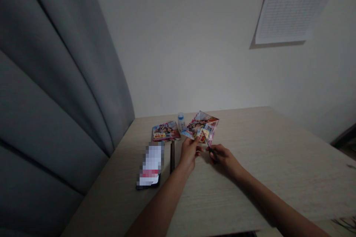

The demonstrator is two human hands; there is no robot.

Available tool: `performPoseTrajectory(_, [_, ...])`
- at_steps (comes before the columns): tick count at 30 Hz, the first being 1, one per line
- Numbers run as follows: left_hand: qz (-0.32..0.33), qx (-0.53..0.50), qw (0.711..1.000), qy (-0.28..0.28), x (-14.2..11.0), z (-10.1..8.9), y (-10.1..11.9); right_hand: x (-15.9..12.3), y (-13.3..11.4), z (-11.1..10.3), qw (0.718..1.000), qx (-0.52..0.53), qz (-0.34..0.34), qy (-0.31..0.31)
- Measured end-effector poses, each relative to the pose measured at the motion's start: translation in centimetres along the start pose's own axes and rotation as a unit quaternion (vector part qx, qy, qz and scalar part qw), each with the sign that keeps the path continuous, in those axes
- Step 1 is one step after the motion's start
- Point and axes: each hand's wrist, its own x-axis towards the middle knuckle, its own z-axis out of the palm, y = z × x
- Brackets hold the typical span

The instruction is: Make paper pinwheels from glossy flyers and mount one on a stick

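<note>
My left hand [190,152] grips the lower left part of a colourful printed leaflet [204,120], holding it tilted above the table. The leaflet carries pictures of people and a yellow price patch. In my right hand [224,157] is a pair of scissors [210,150], fingers closed around the dark handles. Its thin blade lies across the yellow patch on the leaflet; whether it cuts the paper there I cannot tell. A similar printed leaflet or stack [166,131] lies flat to the left of my left hand.
A small clear bottle with a blue band [181,120] stands between the two leaflets. Dark chopstick-like sticks [172,157] and a phone with a blurred screen [151,163] lie on the pale wooden table [272,155]. A grey curtain [69,63] hangs at left; a printed sheet [289,14] is on the wall.
</note>
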Motion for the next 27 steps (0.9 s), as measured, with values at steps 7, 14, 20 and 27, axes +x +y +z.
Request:
performPoseTrajectory(7, [-0.001, 0.000, 1.000, 0.003, -0.1, 0.1, 0.1, -0.2, -0.6, 0.1, 1.000, 0.016, 0.013, -0.005])
performPoseTrajectory(14, [-0.001, 0.002, 1.000, 0.011, 0.0, 0.0, 0.0, 0.0, -0.2, 0.2, 1.000, 0.016, 0.014, -0.010])
performPoseTrajectory(20, [0.005, 0.004, 1.000, 0.017, 0.1, 0.0, -0.1, 0.0, 0.4, 0.0, 0.999, -0.052, -0.008, 0.004])
performPoseTrajectory(27, [0.027, 0.021, 0.999, 0.037, 0.6, -0.6, 0.5, -0.7, -0.5, -0.8, 0.983, -0.180, -0.045, 0.007])
